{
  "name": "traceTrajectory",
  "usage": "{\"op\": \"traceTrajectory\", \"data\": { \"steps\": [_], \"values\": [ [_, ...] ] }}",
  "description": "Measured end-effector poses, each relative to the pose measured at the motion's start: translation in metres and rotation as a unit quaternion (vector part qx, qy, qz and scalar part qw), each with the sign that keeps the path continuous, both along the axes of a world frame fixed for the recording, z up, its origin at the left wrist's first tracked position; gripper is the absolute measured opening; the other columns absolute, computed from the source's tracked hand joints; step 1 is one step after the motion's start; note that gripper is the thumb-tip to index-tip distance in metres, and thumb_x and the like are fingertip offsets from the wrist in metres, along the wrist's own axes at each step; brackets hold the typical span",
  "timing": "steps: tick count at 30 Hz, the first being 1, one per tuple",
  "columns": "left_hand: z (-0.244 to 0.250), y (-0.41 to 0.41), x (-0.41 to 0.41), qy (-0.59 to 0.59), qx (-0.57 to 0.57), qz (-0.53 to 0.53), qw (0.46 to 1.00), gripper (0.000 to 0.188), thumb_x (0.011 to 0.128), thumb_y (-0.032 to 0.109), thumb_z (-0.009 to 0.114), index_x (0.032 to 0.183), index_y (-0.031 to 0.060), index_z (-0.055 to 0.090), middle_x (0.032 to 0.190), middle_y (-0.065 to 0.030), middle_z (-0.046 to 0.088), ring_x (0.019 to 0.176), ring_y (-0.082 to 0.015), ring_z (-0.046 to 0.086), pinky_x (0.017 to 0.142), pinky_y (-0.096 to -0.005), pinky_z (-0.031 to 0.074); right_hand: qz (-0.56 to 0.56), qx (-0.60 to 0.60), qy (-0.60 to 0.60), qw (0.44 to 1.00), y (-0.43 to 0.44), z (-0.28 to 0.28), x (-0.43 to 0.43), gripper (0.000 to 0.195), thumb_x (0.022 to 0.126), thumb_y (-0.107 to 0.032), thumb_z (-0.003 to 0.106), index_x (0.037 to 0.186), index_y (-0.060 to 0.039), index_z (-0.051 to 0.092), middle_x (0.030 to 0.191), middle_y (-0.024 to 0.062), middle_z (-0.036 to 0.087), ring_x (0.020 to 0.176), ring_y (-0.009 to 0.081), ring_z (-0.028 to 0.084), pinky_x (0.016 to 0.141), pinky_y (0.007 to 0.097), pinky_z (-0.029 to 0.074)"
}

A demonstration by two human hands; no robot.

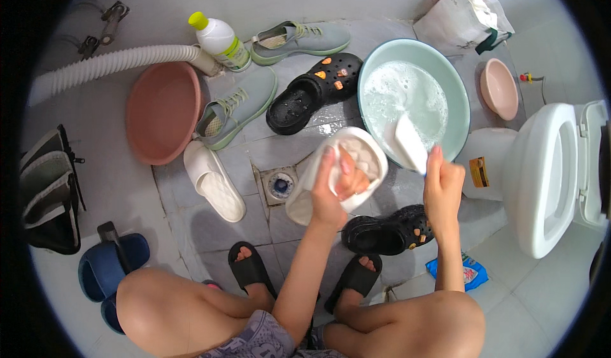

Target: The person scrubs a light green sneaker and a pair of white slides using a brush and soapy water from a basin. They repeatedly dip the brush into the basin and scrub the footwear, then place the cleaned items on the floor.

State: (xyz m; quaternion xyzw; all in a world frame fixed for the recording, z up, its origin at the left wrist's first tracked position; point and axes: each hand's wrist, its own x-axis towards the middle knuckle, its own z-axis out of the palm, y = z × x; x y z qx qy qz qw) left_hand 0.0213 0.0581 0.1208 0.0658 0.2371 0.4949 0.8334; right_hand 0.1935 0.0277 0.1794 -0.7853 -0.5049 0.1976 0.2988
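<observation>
A white slide sandal (374, 167) is gripped by its strap in my left hand (336, 184), held above the tiled floor near the drain. My right hand (443, 181) grips a white brush (409, 141), whose far end reaches over the near rim of a light green basin (462, 95). Soapy water (405, 95) fills the lower part of this basin. Another white slide (217, 181) lies on the floor to the left. One black clog (315, 93) with charms rests left of the basin, and a second black clog (389, 231) sits below my hands.
Grey-green sneakers (238, 107), a white bottle with a yellow-green cap (222, 40) and a pink basin (162, 114) stand at the left. To the right are a toilet (539, 181), a small pink bowl (499, 88) and a blue packet (470, 272). A floor drain (280, 185) lies centrally.
</observation>
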Motion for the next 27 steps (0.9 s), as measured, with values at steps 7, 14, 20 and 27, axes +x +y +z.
{"op": "traceTrajectory", "data": {
  "steps": [7,14,20,27],
  "values": [
    [0.008,-0.008,0.011,-0.007,0.026,-0.056,0.998,0.039,0.103,0.042,0.038,0.078,0.0127,0.044,0.049,0.0062,0.022,0.04,-0.0051,0.017,0.048,-0.0231,0.024,0.001,0.014,-0.006,1.0,-0.016,-0.002,-0.017,0.051,0.101,-0.019,0.041,0.059,0.0074,0.051,0.049,0.0242,0.04,0.039,0.0351,0.042,0.045,0.0441,0.031],
    [-0.003,-0.031,0.007,0.151,0.1,-0.21,0.961,0.025,0.101,0.026,0.049,0.104,0.0033,0.057,0.075,-0.0012,0.056,0.058,-0.0101,0.05,0.057,-0.0254,0.043,0.074,-0.027,-0.059,0.995,0.02,0.023,-0.007,0.054,0.101,-0.025,0.043,0.058,0.0063,0.054,0.049,0.024,0.046,0.045,0.0417,0.047,0.05,0.0478,0.034],
    [-0.009,-0.023,-0.003,0.182,0.155,-0.146,0.96,0.023,0.101,0.019,0.048,0.105,-0.0009,0.058,0.09,-0.0046,0.061,0.07,-0.0118,0.056,0.061,-0.0229,0.047,0.036,-0.067,0.056,0.996,0.012,0.024,0.053,0.055,0.101,-0.026,0.045,0.057,0.0077,0.048,0.044,0.0142,0.035,0.039,0.022,0.036,0.046,0.0387,0.031],
    [-0.009,-0.027,-0.001,0.342,0.351,-0.178,0.853,0.018,0.095,0.009,0.053,0.108,-0.0015,0.059,0.089,-0.008,0.064,0.076,-0.0199,0.06,0.071,-0.0309,0.051,0.087,0.011,0.015,0.996,-0.001,0.012,0.033,0.049,0.098,-0.022,0.048,0.06,0.0082,0.054,0.046,0.0198,0.037,0.038,0.029,0.038,0.045,0.0411,0.032]
  ]
}}
